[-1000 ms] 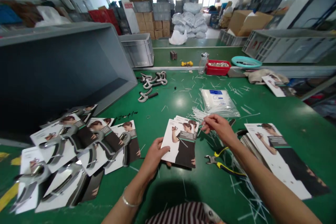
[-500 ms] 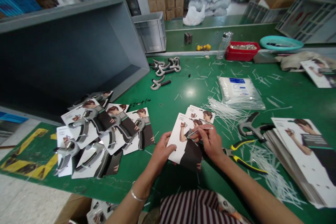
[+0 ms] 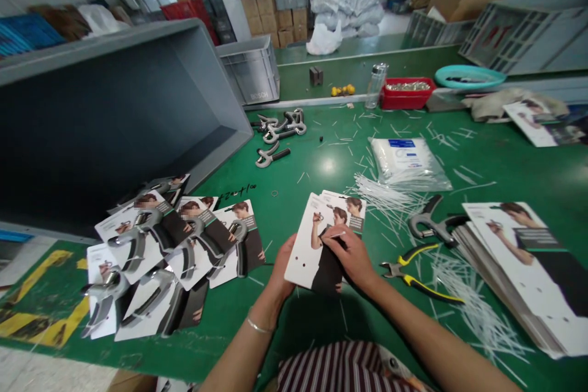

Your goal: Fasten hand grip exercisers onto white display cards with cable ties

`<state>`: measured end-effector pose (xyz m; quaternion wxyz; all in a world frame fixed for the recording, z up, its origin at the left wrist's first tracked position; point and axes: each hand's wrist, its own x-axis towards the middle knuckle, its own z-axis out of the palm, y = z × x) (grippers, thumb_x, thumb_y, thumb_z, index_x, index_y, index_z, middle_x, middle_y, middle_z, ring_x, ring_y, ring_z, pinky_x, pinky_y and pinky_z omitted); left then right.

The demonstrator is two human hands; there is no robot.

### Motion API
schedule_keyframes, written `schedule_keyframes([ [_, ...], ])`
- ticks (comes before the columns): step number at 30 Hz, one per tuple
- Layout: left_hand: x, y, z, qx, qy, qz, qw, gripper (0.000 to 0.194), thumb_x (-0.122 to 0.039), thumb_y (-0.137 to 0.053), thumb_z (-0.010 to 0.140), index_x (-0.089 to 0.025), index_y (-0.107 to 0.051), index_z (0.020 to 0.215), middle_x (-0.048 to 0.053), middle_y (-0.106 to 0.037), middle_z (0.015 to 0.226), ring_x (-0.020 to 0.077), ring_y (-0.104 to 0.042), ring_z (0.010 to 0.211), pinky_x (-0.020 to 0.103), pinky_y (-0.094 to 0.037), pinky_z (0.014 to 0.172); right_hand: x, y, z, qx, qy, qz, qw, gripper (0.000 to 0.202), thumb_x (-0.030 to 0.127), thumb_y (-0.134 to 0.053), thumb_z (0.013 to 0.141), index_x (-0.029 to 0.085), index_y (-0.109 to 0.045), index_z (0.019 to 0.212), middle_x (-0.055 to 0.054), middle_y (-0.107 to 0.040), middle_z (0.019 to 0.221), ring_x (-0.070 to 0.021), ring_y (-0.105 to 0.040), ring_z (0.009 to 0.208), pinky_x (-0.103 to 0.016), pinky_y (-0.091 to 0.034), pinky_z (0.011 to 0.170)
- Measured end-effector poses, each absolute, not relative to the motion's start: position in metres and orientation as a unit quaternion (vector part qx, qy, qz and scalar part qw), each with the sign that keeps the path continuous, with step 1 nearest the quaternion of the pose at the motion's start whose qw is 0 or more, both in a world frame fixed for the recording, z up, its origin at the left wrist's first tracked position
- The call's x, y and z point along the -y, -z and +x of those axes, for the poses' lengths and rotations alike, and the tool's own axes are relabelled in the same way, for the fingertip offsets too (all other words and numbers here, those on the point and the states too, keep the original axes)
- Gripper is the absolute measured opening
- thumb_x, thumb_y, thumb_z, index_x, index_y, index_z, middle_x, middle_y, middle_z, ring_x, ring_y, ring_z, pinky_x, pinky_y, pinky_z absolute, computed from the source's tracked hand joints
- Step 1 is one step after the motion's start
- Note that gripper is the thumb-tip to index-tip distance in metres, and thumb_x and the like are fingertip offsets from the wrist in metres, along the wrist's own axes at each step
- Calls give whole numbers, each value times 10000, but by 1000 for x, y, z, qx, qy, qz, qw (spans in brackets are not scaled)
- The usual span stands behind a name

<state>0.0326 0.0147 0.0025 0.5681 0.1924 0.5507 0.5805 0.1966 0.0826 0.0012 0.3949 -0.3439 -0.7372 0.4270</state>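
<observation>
A printed backing card (image 3: 303, 260) with punched holes is held tilted in front of me. My left hand (image 3: 281, 266) grips its left edge, fingers hidden underneath. My right hand (image 3: 351, 254) is closed over the card's right side, pinching a thin white cable tie (image 3: 337, 235). Behind the first card, a second card (image 3: 359, 208) shows at the upper right. Right of my right hand lie yellow-and-black cutting pliers (image 3: 408, 269), jaws apart, and a grey-black hand grip exerciser (image 3: 432, 220). A stack of cards (image 3: 528, 275) sits at the far right.
Carded hand grips (image 3: 188, 257) are piled at left before a large grey bin (image 3: 220, 73). Loose hand grips (image 3: 280, 128) lie farther back. Cable ties (image 3: 473, 300) are strewn at right, near a plastic bag of ties (image 3: 408, 162). A red tray (image 3: 407, 97) stands behind.
My left thumb has gone from the card's front to out of sight behind its edge. My right hand has shifted lower over the card, still with the cable tie. The camera view has shifted slightly.
</observation>
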Motion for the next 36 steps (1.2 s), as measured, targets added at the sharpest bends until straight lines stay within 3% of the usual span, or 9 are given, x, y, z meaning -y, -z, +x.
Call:
schedule_keyframes([
  [5, -15, 9, 33, -618, -494, 307, 530, 271, -366, -724, 681, -151, -742, 845, 48, -729, 720, 238, -637, 700, 324, -481, 676, -86, 0, 200, 743, -452, -321, 375, 180, 346, -568, 952, 221, -674, 876, -38, -680, 925, -189, -623, 936, -352, -476, 898],
  [11, 4, -22, 31, -705, -375, 465, 381, 473, -216, -727, 711, -238, -683, 1181, 101, -745, 1009, 305, -670, 906, 363, -483, 824, -99, -2, 217, 743, -519, -264, 330, 205, 379, -590, 942, 214, -709, 919, -46, -701, 980, -184, -639, 967, -362, -477, 940],
  [17, 5, -25, 44, -666, -405, 517, 354, 451, -177, -690, 748, -222, -685, 1197, 113, -652, 1234, 302, -600, 1140, 393, -433, 1016, -102, -1, 224, 742, -531, -237, 332, 198, 351, -592, 947, 215, -735, 941, -44, -695, 982, -176, -641, 976, -349, -478, 941],
  [22, 4, -24, 44, -673, -326, 538, 388, 371, -196, -638, 790, -175, -676, 1159, 89, -718, 1072, 250, -661, 923, 359, -511, 856, -103, 1, 225, 759, -517, -207, 337, 158, 325, -621, 933, 230, -742, 970, -42, -690, 986, -175, -626, 994, -336, -469, 939],
  [26, 10, -36, 36, -709, -254, 562, 341, 292, -205, -598, 831, -169, -711, 1098, 118, -699, 1134, 281, -640, 1020, 397, -485, 920, -103, 3, 231, 766, -522, -205, 313, 149, 311, -615, 937, 234, -734, 982, -36, -696, 953, -175, -627, 959, -324, -477, 900],
  [31, 21, -48, 29, -563, -291, 602, 485, 379, -148, -535, 870, -208, -662, 1222, 83, -683, 1215, 238, -637, 1079, 373, -480, 983, -101, 3, 233, 759, -521, -228, 316, 128, 286, -622, 931, 233, -737, 951, -28, -701, 919, -172, -636, 921, -312, -473, 877],
  [36, 17, -33, 37, -580, -348, 627, 386, 270, -155, -590, 853, -197, -726, 1082, 101, -655, 1255, 268, -574, 1187, 414, -438, 1041, -99, 3, 231, 744, -527, -251, 324, 114, 277, -634, 921, 235, -736, 948, -26, -700, 940, -173, -639, 924, -307, -465, 873],
])
